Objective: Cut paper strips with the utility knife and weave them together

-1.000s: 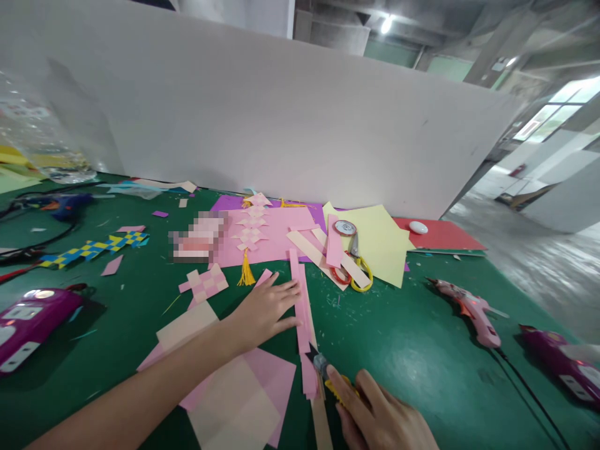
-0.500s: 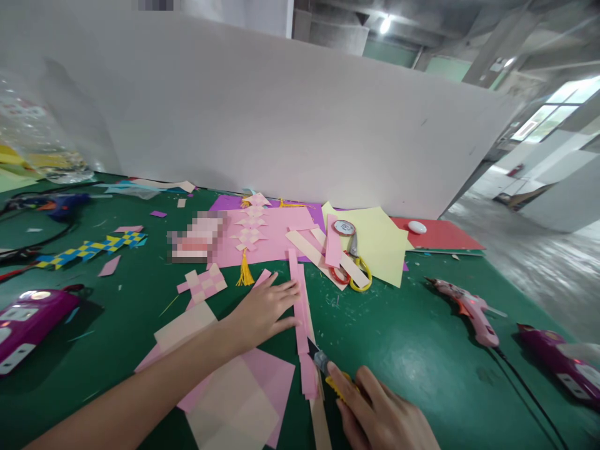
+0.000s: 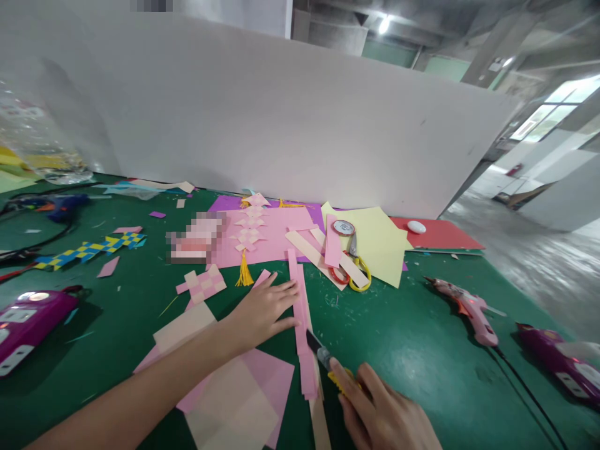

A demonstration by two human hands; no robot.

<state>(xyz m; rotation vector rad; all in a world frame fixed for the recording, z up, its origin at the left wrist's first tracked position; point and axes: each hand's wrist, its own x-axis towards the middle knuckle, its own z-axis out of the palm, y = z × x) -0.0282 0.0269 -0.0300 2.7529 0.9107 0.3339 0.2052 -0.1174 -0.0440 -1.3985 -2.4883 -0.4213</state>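
Note:
My left hand [image 3: 269, 306] lies flat with its fingers spread, the fingertips resting on a long pink paper strip [image 3: 300, 312]. Wrapped round the yellow handle of a utility knife [image 3: 323, 356] is my right hand [image 3: 382, 403]. The knife's dark blade points up and left at the strip's right edge. Beneath the pink strips runs a cream strip [image 3: 319, 422] toward the bottom. Pink and cream sheets [image 3: 239, 400] overlap under and below my left forearm. A small woven pink-and-cream piece [image 3: 204, 284] sits left of my left hand.
Scissors [image 3: 360, 275] and a tape roll [image 3: 344, 228] lie on yellow paper [image 3: 387, 240]. A pink glue gun [image 3: 469, 306] and a purple power strip [image 3: 562, 356] are at the right. Another power strip [image 3: 35, 319] sits left. A white panel [image 3: 281, 112] stands behind the green table [image 3: 403, 350].
My right hand and the knife have shifted very slightly, and more of the blade now shows beside the strip. My left hand has stayed in place.

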